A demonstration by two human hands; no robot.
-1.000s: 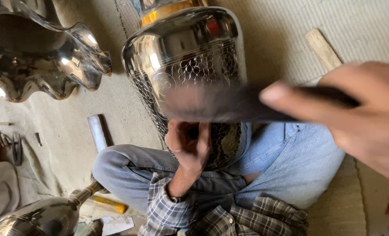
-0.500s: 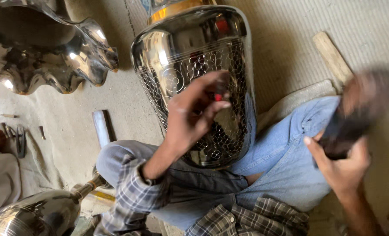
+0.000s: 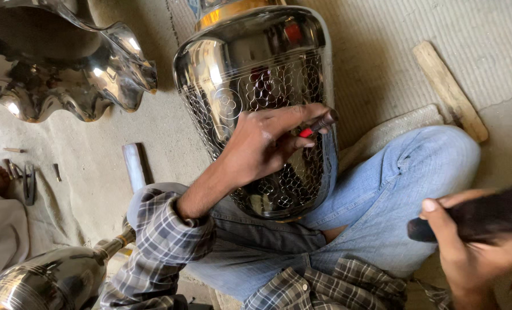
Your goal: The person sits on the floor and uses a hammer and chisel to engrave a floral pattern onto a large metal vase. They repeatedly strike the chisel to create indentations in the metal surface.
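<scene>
Since half a second earlier, the left hand point(image 3: 262, 146) has shifted across the front of the metal vase point(image 3: 256, 86), and the right hand point(image 3: 474, 252) has dropped low, off to the side near the bent knee.

Left fingers point(image 3: 293, 115) are clenched around a small punch tool point(image 3: 319, 123) with a red band, its dark tip projecting just past the fingertips and pressed against the vase's engraved mesh pattern. The vase is polished and silver-coloured, leaning on the person's lap directly beneath and behind those fingers, its gold-coloured neck pointing away from them.

Right fingers point(image 3: 440, 221) are wrapped around a dark, blurred hammer handle point(image 3: 474, 218), well apart from the vase, above the blue jeans point(image 3: 394, 195).

Far to the side of the left fingers, a wavy-edged metal bowl point(image 3: 66, 80) sits on the floor point(image 3: 152, 132). Another shiny metal vessel point(image 3: 43, 281) lies below the checked sleeve point(image 3: 164, 229). A flat metal bar point(image 3: 135, 166) lies on the floor just beyond that sleeve, and small chisels point(image 3: 23, 175) rest farther off. A wooden stick point(image 3: 448, 89) lies on the woven mat point(image 3: 382, 51) beyond the right fingers.
</scene>
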